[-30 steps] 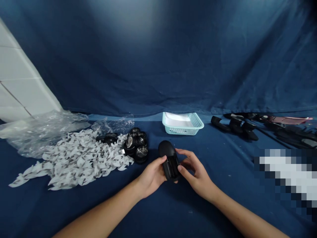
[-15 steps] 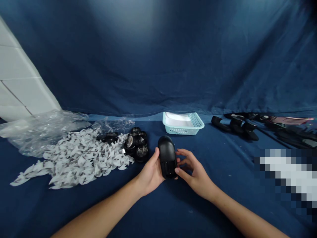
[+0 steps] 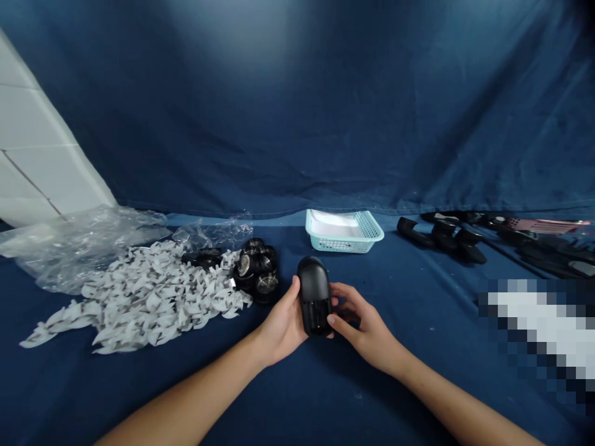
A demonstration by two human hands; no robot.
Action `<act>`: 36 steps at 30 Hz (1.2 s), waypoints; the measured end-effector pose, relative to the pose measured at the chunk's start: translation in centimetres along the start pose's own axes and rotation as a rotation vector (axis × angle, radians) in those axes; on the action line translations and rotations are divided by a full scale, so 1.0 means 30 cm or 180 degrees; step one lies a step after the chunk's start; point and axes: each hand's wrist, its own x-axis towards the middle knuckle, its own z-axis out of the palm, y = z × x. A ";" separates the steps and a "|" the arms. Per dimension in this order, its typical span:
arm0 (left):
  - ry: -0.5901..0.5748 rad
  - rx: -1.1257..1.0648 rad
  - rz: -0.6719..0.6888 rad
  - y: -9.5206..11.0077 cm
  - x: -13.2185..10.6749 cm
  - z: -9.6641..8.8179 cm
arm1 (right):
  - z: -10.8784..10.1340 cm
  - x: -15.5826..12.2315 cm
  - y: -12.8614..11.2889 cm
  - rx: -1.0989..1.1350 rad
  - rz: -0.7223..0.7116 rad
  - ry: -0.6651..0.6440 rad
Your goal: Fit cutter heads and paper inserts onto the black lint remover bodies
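A smooth black oval housing (image 3: 313, 282), shaped like a computer mouse with a recess at its near end, is held above the blue cloth. My left hand (image 3: 284, 322) is closed around its left side, thumb along the edge and fingers underneath. At the lower right edge of the housing, my right hand (image 3: 360, 325) grips with thumb and curled fingers; its fingertips are partly hidden behind the housing. Left of my hands sits a cluster of round black heads with metal mesh faces (image 3: 257, 269). Beside them spreads a heap of small grey-white plastic pieces (image 3: 162, 300).
A light blue basket (image 3: 344, 245) with something white inside stands ahead. Clear plastic bags (image 3: 88, 244) lie behind the heap. Black curved parts (image 3: 460, 241) and a pink slotted piece (image 3: 542, 225) lie at the right, near a blurred-out pale patch (image 3: 548, 325). A blue curtain (image 3: 297, 124) hangs behind.
The black housing has tilted slightly and shifted a little toward me, showing more of its recess. Both hands stay on it almost unmoved.
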 end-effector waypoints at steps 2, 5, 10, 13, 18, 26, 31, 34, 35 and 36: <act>0.0062 0.0029 -0.0070 -0.001 0.003 -0.007 | -0.002 0.001 0.010 0.0012 0.0012 -0.0073; 0.0110 0.0069 -0.0114 -0.002 0.004 -0.011 | -0.008 0.002 0.024 0.0018 0.0008 -0.0136; 0.0146 0.0101 -0.0108 0.000 0.001 -0.002 | -0.012 0.004 0.026 0.0047 0.0050 -0.0173; 0.0161 0.0124 -0.0110 0.002 -0.001 0.002 | -0.011 0.005 0.023 0.0062 0.0084 -0.0191; 0.0098 0.0138 -0.0135 0.001 -0.002 -0.002 | -0.011 0.003 0.024 0.0122 0.0046 -0.0270; 0.0102 0.0157 -0.0110 -0.003 -0.004 -0.005 | -0.010 0.002 0.022 0.0141 0.0061 -0.0322; 0.0027 0.0140 -0.0099 -0.004 -0.002 -0.008 | -0.015 0.001 0.022 0.0067 0.0043 -0.0294; -0.0001 0.0154 -0.0100 -0.003 -0.001 -0.008 | -0.015 0.002 0.020 0.0065 0.0085 -0.0309; -0.0015 0.0146 -0.0094 -0.003 -0.001 -0.007 | -0.015 0.003 0.020 0.0079 0.0095 -0.0304; -0.0035 0.0126 -0.0078 -0.003 -0.001 -0.006 | -0.013 0.004 0.021 0.0094 0.0099 -0.0283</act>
